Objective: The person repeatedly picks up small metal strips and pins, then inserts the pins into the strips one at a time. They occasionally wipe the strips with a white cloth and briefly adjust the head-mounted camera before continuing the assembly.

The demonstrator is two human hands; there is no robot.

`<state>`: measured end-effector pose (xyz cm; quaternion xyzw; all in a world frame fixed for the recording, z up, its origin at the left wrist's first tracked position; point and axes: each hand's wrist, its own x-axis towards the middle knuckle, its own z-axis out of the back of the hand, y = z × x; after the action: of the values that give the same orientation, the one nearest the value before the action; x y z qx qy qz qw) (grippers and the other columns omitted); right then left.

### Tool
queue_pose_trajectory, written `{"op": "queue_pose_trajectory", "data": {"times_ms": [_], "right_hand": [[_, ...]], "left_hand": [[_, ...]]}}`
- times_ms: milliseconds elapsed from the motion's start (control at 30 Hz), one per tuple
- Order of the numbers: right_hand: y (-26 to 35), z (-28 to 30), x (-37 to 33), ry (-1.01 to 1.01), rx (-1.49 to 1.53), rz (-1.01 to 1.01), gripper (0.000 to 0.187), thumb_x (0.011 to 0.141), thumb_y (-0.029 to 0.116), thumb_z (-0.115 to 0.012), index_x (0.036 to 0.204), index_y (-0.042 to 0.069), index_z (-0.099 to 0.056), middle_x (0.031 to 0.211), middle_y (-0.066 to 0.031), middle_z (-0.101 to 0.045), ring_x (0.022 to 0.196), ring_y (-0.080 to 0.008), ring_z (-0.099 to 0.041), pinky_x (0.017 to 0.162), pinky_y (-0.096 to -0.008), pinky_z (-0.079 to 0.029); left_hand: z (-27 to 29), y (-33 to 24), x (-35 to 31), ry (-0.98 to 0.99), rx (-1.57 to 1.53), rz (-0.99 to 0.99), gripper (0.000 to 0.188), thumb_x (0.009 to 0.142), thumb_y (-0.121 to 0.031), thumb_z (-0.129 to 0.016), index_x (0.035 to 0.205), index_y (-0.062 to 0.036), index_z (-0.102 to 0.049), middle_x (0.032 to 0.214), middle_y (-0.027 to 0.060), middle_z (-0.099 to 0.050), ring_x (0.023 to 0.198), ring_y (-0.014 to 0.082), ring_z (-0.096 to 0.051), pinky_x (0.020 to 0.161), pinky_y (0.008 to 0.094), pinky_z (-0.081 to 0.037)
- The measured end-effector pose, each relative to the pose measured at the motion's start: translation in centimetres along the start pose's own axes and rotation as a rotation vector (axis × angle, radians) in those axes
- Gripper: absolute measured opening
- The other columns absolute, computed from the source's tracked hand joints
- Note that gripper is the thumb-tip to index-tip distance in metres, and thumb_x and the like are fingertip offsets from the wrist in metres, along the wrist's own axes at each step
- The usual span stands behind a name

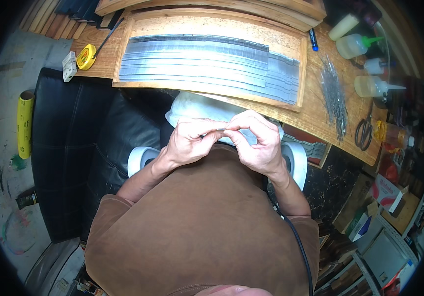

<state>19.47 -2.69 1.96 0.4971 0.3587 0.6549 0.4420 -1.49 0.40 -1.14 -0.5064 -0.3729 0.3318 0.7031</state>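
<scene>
My left hand and my right hand meet in front of my chest, near the table's front edge. Thumbs and forefingers of both are pinched on a small thin greyish piece. Only a short bit of it shows between the fingertips, too little to tell its kind. Just beyond my hands, a shallow wooden tray lies on the table. Rows of thin grey metallic strips lie overlapped in it, filling its nearer part. Below my hands, white cloth or plastic sheeting shows in part.
On the table's right lie a bundle of thin dark wire-like strips, black-handled scissors, a blue marker and squeeze bottles. A yellow tape measure sits left of the tray. A black padded seat stands at the left.
</scene>
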Motion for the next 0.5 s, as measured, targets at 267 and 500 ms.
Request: {"op": "queue_pose_trajectory", "data": {"times_ms": [267,500], "right_hand": [[1.0,1.0,-0.1,-0.090,-0.081,-0.020,0.011,0.086,-0.008,-0.079,0.092,-0.003,-0.072,0.091,-0.0120,-0.073,0.084,-0.0214,-0.072,0.075,-0.0309,-0.057],[4.3,9.9,0.7,-0.289,-0.901,-0.046,0.007,0.093,0.000,-0.078,0.100,0.000,-0.076,0.096,-0.0127,-0.075,0.086,-0.0222,-0.074,0.074,-0.0336,-0.060]], "left_hand": [[-0.4,-1.5,0.6,-0.030,-0.059,0.039,0.020,0.096,0.004,-0.076,0.115,0.0019,-0.082,0.103,0.0161,-0.084,0.092,0.0199,-0.082,0.083,0.0293,-0.064],[-1.1,-0.8,1.1,-0.017,-0.156,0.000,0.024,0.098,0.008,-0.070,0.119,0.0035,-0.079,0.107,0.0165,-0.083,0.094,0.0202,-0.082,0.087,0.0304,-0.065]]}}
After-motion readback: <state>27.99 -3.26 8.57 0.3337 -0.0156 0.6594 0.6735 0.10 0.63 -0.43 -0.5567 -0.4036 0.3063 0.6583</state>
